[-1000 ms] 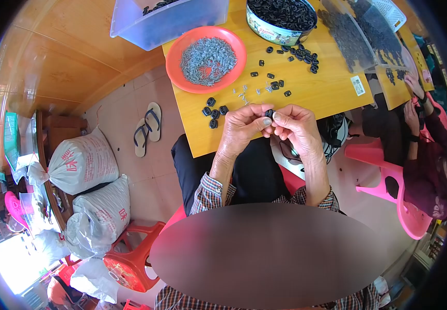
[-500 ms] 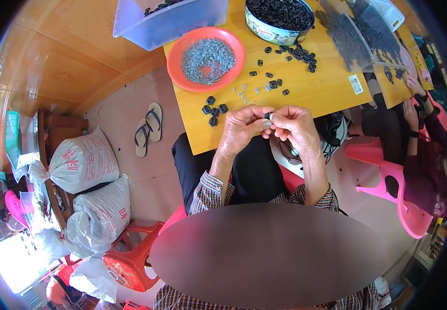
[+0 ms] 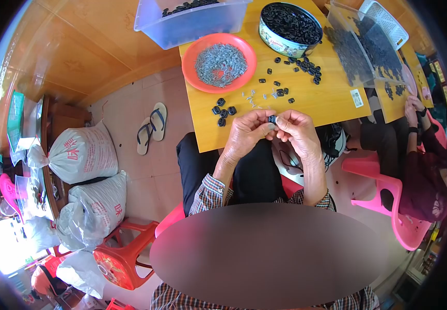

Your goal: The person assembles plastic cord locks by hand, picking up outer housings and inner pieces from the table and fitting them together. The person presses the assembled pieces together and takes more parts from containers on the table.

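Observation:
My left hand (image 3: 248, 134) and my right hand (image 3: 301, 135) meet at the table's front edge, fingertips pinched around a small black plastic piece (image 3: 272, 119). Both are closed on it; its lower part is hidden by the fingers. Just beyond the hands, a few thin silver screw-like bits (image 3: 251, 98) lie loose. Several similar black pieces (image 3: 280, 92) are scattered near them, and a small group of black pieces (image 3: 223, 111) sits left of my left hand. Farther back, an orange-red plate (image 3: 189, 66) holds many of the silver bits.
A round tin (image 3: 280, 45) full of black parts stands behind, beside a clear plastic bin (image 3: 192, 23). More bins of black parts (image 3: 350, 57) stand at right. A co-worker's hands (image 3: 414, 107) are at the far right. Sandals (image 3: 158, 121) and white sacks (image 3: 86, 154) are on the left.
The view has shifted a little, so the table's contents appear lower and farther right. Both hands stay together on the black piece, which shows more clearly now. The co-worker's hands have come closer together.

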A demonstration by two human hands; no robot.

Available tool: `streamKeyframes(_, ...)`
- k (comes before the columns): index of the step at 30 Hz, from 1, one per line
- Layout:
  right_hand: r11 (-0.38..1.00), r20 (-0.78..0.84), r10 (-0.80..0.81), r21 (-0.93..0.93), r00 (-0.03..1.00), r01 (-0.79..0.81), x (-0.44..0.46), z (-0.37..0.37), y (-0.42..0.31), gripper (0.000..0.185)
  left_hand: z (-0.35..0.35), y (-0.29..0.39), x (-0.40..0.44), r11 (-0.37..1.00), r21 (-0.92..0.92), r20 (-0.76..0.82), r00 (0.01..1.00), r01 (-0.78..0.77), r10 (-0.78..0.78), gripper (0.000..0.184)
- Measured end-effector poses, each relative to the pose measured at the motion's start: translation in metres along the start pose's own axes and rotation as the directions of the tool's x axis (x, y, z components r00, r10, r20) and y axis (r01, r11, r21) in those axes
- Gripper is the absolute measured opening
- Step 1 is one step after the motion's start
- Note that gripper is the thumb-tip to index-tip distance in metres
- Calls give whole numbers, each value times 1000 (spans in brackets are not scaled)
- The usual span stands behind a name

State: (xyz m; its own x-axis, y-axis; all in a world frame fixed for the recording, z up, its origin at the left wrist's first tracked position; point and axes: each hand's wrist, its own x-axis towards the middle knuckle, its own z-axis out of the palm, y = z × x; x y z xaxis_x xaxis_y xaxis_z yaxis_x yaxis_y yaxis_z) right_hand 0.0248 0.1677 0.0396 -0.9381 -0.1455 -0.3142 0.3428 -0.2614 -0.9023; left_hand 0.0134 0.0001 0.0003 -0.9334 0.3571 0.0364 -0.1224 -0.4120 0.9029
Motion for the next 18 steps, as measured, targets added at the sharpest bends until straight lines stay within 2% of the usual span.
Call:
streamKeyframes(1,999,-15,2,-43,1000,-3,0,1,1,13,0,2,-3,1000,0,-6,1000,-6,6,26)
streamKeyframes(3,996,-25,3,-88,1000,-6,1,4,4,13,-1,10,-12,916,399,-102,991,-34,82,25)
streamKeyframes(4,994,-22,3,-112,1000,-5,2,5,5,13,0,14,-15,916,399,-103,991,-38,86,25)
streamKeyframes(6,991,-21,4,-135,1000,-6,1,7,6,14,-2,23,-22,630,764,-138,919,-138,369,26)
streamKeyframes(7,988,-35,5,-156,999,-10,1,8,5,14,-7,24,-24,629,765,-138,919,-139,370,26)
streamKeyframes(10,986,-64,-7,-167,998,-4,2,7,7,15,-26,23,-27,338,935,-130,783,-108,609,28)
streamKeyframes(11,987,-78,-20,-159,997,7,3,5,7,15,-30,22,-28,337,935,-126,784,-112,608,28)
streamKeyframes(13,985,-88,-25,-171,996,10,3,5,7,15,-35,26,-27,198,980,-114,731,-29,672,28)
streamKeyframes(14,983,-94,-26,-184,995,9,3,5,6,15,-37,27,-27,162,987,-103,723,-13,683,29)
streamKeyframes(18,982,-90,-22,-188,996,4,4,3,7,15,-38,27,-26,180,982,-158,739,50,655,28)
